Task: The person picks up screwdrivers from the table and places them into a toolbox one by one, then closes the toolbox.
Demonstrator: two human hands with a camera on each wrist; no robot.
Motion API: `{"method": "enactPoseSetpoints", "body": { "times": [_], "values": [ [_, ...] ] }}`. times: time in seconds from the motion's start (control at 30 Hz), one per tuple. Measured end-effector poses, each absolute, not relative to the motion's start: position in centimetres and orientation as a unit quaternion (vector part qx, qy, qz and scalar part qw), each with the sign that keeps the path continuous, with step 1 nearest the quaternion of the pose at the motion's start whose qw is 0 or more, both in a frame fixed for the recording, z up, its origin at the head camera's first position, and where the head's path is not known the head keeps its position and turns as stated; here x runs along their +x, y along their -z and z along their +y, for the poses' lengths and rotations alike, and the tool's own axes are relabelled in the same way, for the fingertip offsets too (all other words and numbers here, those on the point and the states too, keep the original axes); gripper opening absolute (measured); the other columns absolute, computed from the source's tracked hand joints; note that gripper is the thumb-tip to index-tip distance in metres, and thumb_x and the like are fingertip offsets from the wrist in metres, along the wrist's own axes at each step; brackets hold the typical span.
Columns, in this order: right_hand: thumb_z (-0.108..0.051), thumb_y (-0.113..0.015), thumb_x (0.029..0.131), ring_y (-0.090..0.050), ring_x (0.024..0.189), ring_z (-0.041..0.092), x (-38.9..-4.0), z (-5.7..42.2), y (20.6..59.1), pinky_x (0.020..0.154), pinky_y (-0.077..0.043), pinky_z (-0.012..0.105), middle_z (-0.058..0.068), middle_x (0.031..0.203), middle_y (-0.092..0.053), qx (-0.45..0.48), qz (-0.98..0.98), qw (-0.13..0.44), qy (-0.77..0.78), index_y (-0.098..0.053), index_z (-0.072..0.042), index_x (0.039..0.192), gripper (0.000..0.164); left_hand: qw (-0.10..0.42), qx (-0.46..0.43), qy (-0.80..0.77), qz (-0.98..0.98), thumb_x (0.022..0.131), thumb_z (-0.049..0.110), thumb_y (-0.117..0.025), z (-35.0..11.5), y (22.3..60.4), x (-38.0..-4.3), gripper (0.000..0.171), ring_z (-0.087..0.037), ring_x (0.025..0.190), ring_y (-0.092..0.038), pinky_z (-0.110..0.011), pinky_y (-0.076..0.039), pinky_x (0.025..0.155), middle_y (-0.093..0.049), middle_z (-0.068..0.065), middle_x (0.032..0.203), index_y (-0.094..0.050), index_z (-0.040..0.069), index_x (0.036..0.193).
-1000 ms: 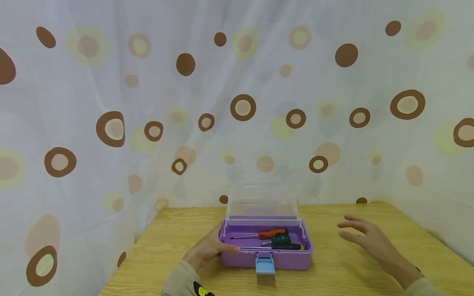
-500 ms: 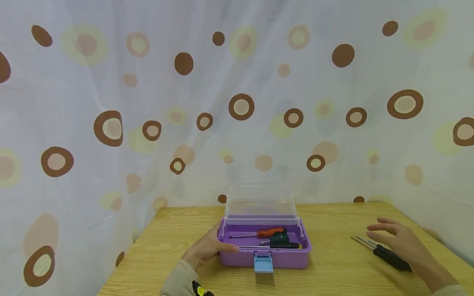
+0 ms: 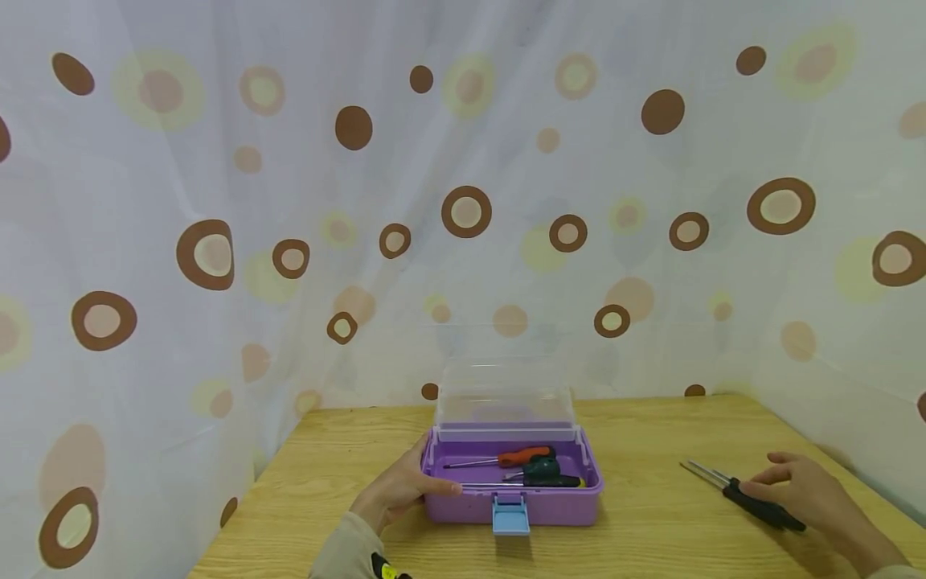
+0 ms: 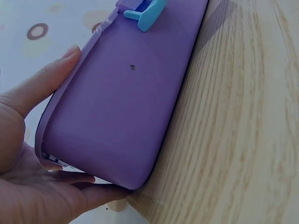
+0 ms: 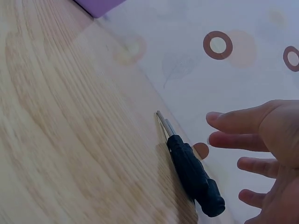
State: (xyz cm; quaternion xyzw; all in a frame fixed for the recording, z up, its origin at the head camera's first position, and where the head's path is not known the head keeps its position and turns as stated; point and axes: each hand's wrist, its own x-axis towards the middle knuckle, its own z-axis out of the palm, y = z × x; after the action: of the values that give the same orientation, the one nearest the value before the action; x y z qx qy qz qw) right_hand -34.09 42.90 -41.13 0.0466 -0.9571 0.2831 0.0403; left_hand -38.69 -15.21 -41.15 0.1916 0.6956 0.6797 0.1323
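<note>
My left hand grips the left end of a purple toolbox, thumb over the front rim. In the left wrist view, its fingers lie around the box's end. Inside are a red-orange-handled screwdriver, a stubby tool with a dark green handle and a long screwdriver with a black handle. My right hand, fingers spread and holding nothing, hovers beside black-handled screwdrivers lying together on the table. The right wrist view shows a gap between thumb and handles.
The toolbox's clear lid stands raised at the back, and its light blue latch hangs down in front. Behind the wooden table and along its sides hangs a white curtain with brown and yellow circles.
My right hand has moved rightward and then lower, bringing the black-handled screwdrivers into view beside it. My left hand keeps its grip on the toolbox.
</note>
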Motion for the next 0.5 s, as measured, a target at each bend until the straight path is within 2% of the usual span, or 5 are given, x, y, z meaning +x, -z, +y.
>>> {"method": "enactPoseSetpoints", "body": {
  "times": [0.2, 0.37, 0.5],
  "values": [
    [-0.035, -0.074, 0.096, -0.036, 0.119, 0.072, -34.0, 43.2, 41.8, 0.088, -0.046, 0.073, 0.053, 0.138, -0.035, 0.060, -0.968, 0.062, -0.235, -0.077, 0.004, 0.102, 0.040, 0.133, 0.189, -0.678, 0.698, 0.078, 0.000, -0.088, -15.2, 41.2, -38.7, 0.121, -0.049, 0.137, -0.042, -0.059, -0.035, 0.114, -0.036, -0.030, 0.156, -0.004, 0.009, 0.166],
    [-0.031, -0.078, 0.093, -0.040, 0.116, 0.071, -34.2, 43.1, 42.2, 0.085, -0.046, 0.074, 0.052, 0.133, -0.041, 0.068, -0.971, 0.094, -0.207, -0.078, 0.002, 0.093, 0.033, 0.128, 0.181, -0.673, 0.705, 0.078, 0.000, -0.088, -15.3, 41.1, -38.4, 0.123, -0.050, 0.137, -0.042, -0.060, -0.037, 0.113, -0.035, -0.032, 0.156, -0.002, 0.008, 0.166],
    [-0.034, -0.081, 0.089, -0.040, 0.119, 0.070, -34.1, 43.1, 42.6, 0.084, -0.045, 0.077, 0.051, 0.133, -0.043, 0.062, -0.974, 0.089, -0.197, -0.080, -0.003, 0.089, 0.031, 0.129, 0.181, -0.671, 0.707, 0.078, 0.001, -0.088, -15.2, 41.1, -38.5, 0.124, -0.050, 0.138, -0.041, -0.060, -0.036, 0.113, -0.034, -0.032, 0.157, -0.002, 0.008, 0.166]
  ]
}}
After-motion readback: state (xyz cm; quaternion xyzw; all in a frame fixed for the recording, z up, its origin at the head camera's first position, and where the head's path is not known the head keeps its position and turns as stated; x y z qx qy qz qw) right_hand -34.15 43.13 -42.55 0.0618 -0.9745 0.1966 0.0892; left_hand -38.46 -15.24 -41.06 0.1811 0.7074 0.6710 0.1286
